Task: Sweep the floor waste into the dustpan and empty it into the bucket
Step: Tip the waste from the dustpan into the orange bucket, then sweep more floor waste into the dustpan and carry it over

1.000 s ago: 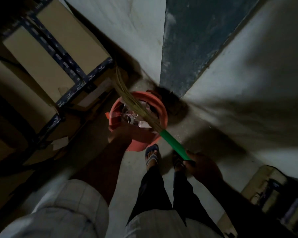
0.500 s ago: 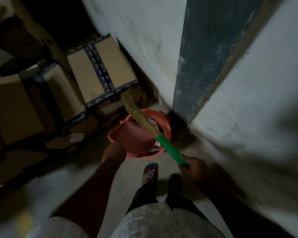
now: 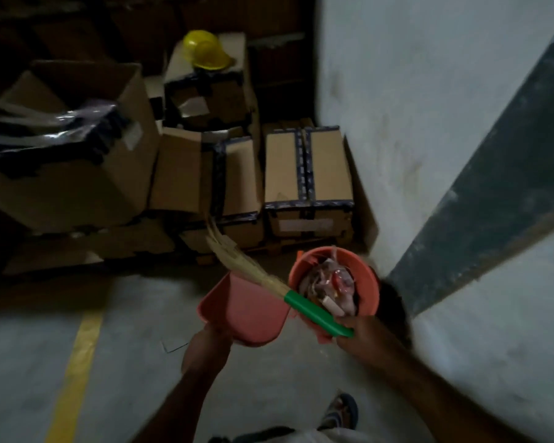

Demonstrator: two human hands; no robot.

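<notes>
An orange bucket (image 3: 370, 284) stands on the floor in the corner by the wall, filled with crumpled wrappers and paper waste (image 3: 331, 282). My left hand (image 3: 205, 346) grips a pinkish-red dustpan (image 3: 243, 310), held in the air just left of the bucket. My right hand (image 3: 362, 335) holds a broom by its green handle (image 3: 314, 313). Its straw bristles (image 3: 234, 260) reach up and left across the dustpan.
Stacked cardboard boxes (image 3: 307, 174) line the back, one carrying a yellow hard hat (image 3: 207, 49). An open box with dark plastic (image 3: 55, 129) sits at the left. A yellow floor line (image 3: 77, 372) runs at lower left. My sandalled foot (image 3: 339, 410) is at the bottom. The white wall (image 3: 429, 123) closes the right.
The dustpan has come off the bucket's mouth and moved left. My view has lifted and swung left, so more boxes and the hard hat show. The broom stays in my right hand.
</notes>
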